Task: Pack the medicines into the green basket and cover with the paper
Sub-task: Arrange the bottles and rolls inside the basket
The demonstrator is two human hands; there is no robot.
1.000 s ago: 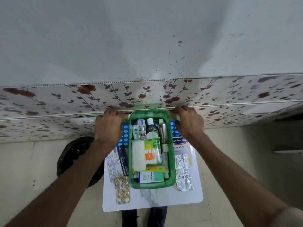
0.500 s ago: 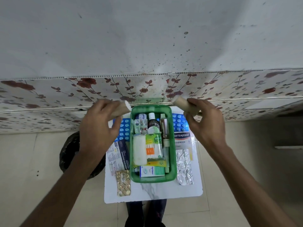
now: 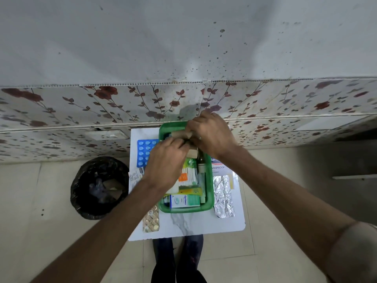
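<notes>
The green basket [image 3: 184, 210] stands on a small white table [image 3: 204, 225], filled with medicines such as an Optibex box [image 3: 185, 201] and a cotton swab pack [image 3: 188, 176]. My left hand [image 3: 165, 162] and my right hand [image 3: 212, 135] meet over the basket's far end. Each grips a brown paper roll: one roll [image 3: 179, 134] lies under my right fingers, the other [image 3: 192, 153] sticks out past my left fingers. Outside the basket lie a blue blister sheet [image 3: 145, 152], a yellow pill strip [image 3: 151, 219], a foil strip [image 3: 223, 196] and a Hansaplast box [image 3: 218, 167].
A black-lined bin [image 3: 98, 186] stands on the floor left of the table. A floral wall panel [image 3: 102, 107] runs right behind the table's far edge. My legs [image 3: 177, 260] show below the table's near edge.
Both hands picked up a brown roll each from the table's far edge, lifted them apart, then brought them together over the far end of the basket.
</notes>
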